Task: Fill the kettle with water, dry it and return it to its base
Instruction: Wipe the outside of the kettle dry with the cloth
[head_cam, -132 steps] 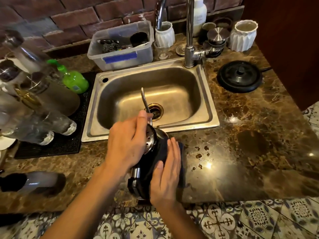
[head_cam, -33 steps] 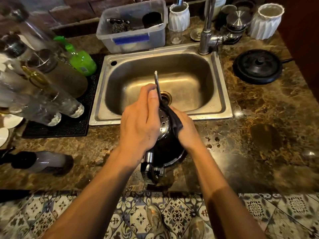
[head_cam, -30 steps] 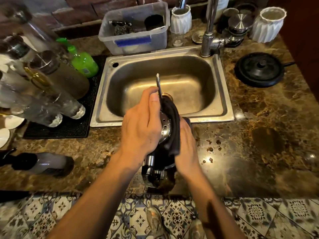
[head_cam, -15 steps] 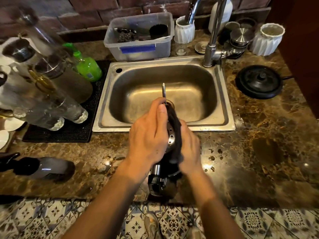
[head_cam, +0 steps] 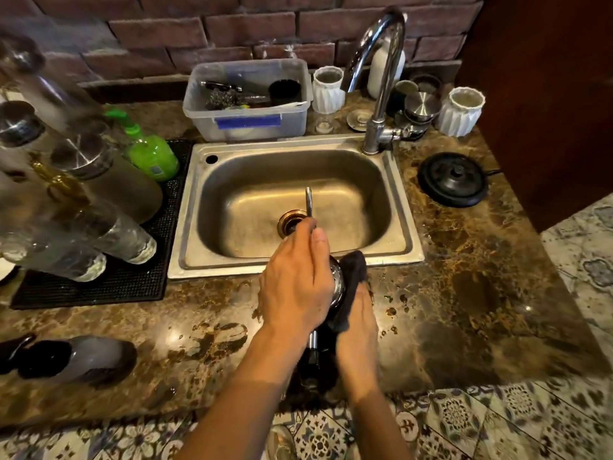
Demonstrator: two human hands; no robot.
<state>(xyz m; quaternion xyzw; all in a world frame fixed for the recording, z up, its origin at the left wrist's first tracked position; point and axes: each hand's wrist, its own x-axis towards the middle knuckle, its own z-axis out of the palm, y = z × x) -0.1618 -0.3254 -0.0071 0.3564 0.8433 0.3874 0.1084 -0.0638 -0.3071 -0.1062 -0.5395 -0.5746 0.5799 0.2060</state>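
A: Step?
B: Drying. Left hand (head_cam: 295,287) is clamping over the top of the shiny steel gooseneck kettle (head_cam: 336,281), fingers curling round it. Right hand (head_cam: 358,323) is pressing a dark cloth (head_cam: 353,277) to its side. Fingers are hiding under the cloth, so can't tell the grip.
A: Kettle where?
B: Between both hands, at the brown marble countertop's (head_cam: 464,293) front edge, just before the steel sink (head_cam: 232,269).
A: Next?
B: Probably finishing the wipe, then carrying it upright to the round black base (head_cam: 452,179), well apart, right.
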